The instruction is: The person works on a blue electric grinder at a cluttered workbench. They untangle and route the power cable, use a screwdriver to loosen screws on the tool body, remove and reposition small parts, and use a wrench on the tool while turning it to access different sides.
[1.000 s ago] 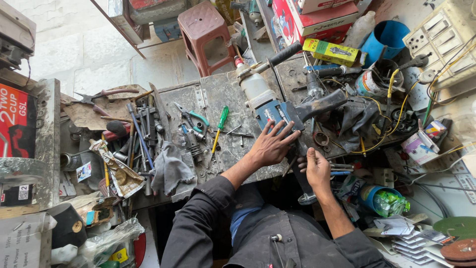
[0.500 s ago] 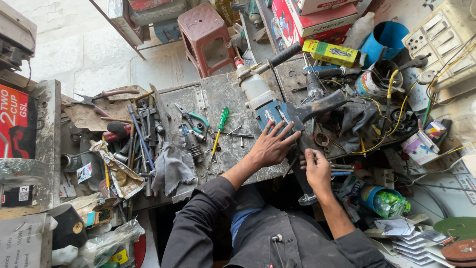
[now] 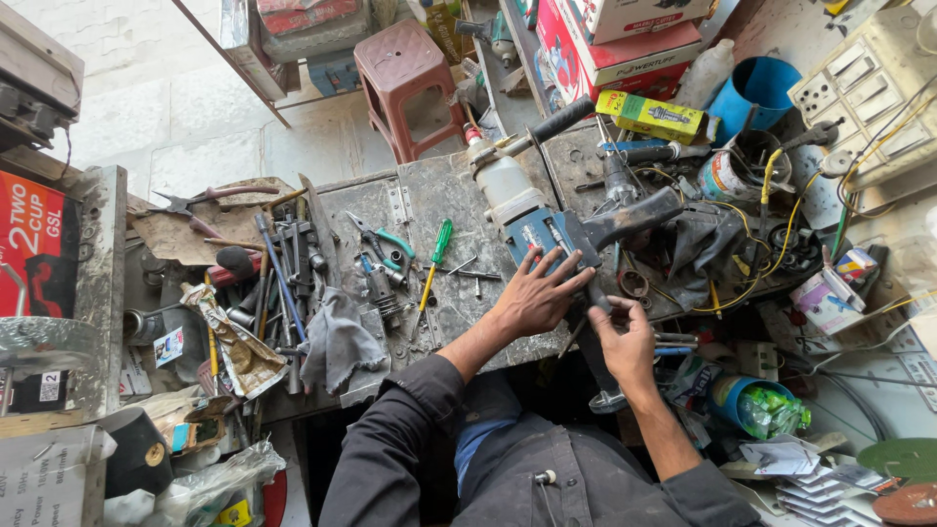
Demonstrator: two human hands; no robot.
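Note:
A large blue and grey power drill (image 3: 535, 222) lies on the metal workbench (image 3: 439, 205), its black side handle pointing to the upper right. My left hand (image 3: 535, 293) rests flat on the drill's blue body with fingers spread. Just right of it, my right hand (image 3: 625, 344) is closed around the drill's black rear handle at the bench's front edge. A green-handled screwdriver (image 3: 434, 263) lies to the left of my left hand.
Pliers (image 3: 383, 239), wrenches and other hand tools are heaped on the bench's left side beside a grey rag (image 3: 337, 342). Wires, tins and a blue cup (image 3: 752, 93) crowd the right. A red plastic stool (image 3: 405, 83) stands beyond the bench.

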